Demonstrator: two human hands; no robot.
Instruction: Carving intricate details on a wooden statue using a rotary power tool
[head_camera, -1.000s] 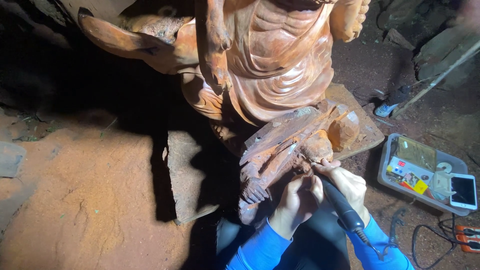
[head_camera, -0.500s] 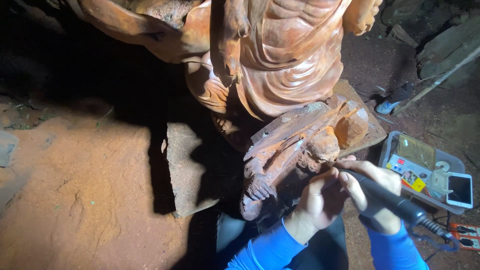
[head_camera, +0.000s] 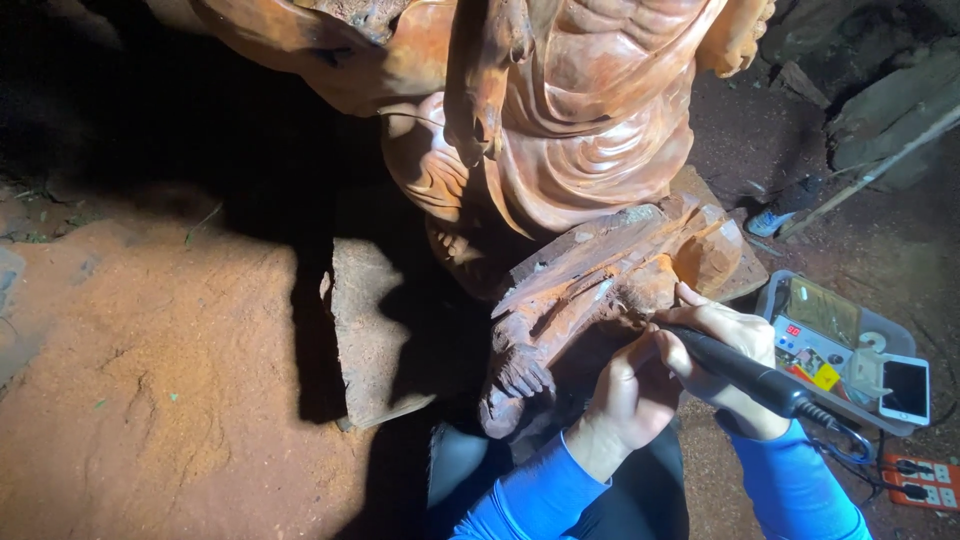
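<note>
A large reddish-brown carved wooden statue (head_camera: 580, 130) with draped robes fills the top of the head view. At its base lies a smaller carved figure (head_camera: 590, 290) with a clawed foot (head_camera: 515, 380). My right hand (head_camera: 735, 345) grips a black rotary carving tool (head_camera: 745, 372) like a pen, its tip against the small figure. My left hand (head_camera: 630, 395) rests with curled fingers against the carving just below the tool tip and steadies it. Both my sleeves are blue.
A grey plastic tray (head_camera: 775, 295) at the right holds a small control box and a white phone (head_camera: 905, 388). An orange power strip (head_camera: 925, 480) lies at the lower right. A flat wooden block (head_camera: 365, 330) sits on reddish sawdust ground. Planks lean at the upper right.
The view has shifted so the statue sits higher and larger. My right hand has turned the tool flatter, with its tip still on the small figure. My left hand stays pressed beside it.
</note>
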